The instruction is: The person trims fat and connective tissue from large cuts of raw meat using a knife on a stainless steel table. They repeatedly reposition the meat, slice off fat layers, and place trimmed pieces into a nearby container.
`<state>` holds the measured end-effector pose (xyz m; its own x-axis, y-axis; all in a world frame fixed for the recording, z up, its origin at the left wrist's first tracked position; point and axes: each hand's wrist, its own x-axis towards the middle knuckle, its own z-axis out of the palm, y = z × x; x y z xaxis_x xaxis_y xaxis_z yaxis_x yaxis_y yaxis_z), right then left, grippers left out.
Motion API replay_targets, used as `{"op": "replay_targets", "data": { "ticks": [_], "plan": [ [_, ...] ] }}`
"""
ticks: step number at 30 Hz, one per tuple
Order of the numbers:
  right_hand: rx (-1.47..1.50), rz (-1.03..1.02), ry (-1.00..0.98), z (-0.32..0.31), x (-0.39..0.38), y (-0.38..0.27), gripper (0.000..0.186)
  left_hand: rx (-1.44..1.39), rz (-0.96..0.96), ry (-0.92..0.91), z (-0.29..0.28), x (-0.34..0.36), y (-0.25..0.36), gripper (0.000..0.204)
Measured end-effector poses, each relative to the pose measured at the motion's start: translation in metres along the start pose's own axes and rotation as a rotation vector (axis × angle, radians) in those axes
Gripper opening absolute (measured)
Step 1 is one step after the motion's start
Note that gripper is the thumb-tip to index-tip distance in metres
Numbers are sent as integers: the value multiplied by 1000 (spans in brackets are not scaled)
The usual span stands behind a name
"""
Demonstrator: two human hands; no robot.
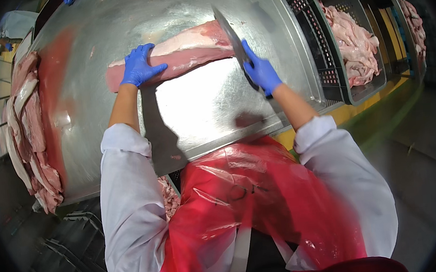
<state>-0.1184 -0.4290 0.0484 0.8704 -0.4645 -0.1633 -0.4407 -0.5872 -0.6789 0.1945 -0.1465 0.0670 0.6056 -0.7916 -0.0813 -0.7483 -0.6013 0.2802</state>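
- Left hand (139,66), blue glove: laid flat with fingers spread on the long slab of raw pork (179,54), pressing it to the bench; holding down, not gripping.
- Right hand (262,73), blue glove: clenched round the handle of a broad-bladed knife (231,34); the blade rises from the fist and meets the slab's right end.
- Slab of raw pork: lies crosswise on the middle of the steel bench (210,105), pale fat strip along its far edge, pinker lean along the near edge.
- Handling note, as a judgement: the pressing hand sits well apart from the blade, which is sound; keep the fingers behind the cut line, hold the slab flat so that it does not slide on the wet steel, and draw the blade in one long stroke.
- Dark perforated crate (324,49), just beyond the bench's right edge: holds a heap of pale pink meat pieces (355,41) against its far side; the near part of its floor is bare.
- Further container at far right (415,20): appears to hold more meat, though the rim of the view is too bent to be sure.
- Stack of cut pork strips (28,132): loose along the bench's left edge, in no container.
- Red plastic apron (245,211) and white sleeves (131,206): nearest the lower edge.
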Motion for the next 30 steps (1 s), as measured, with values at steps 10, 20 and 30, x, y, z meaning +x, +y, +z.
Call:
{"op": "replay_targets", "data": {
  "ticks": [10, 20, 30],
  "plan": [
    [367, 172, -77, 3, 17, -12, 74, 16, 48, 119, 25, -32, 47, 81],
    [806, 234, -181, 2, 23, -20, 81, 49, -108, 89, 44, -79, 112, 82],
    [746, 185, -308, 10, -53, -27, 82, 83, -166, 136, 44, -79, 119, 77]
  ]
}}
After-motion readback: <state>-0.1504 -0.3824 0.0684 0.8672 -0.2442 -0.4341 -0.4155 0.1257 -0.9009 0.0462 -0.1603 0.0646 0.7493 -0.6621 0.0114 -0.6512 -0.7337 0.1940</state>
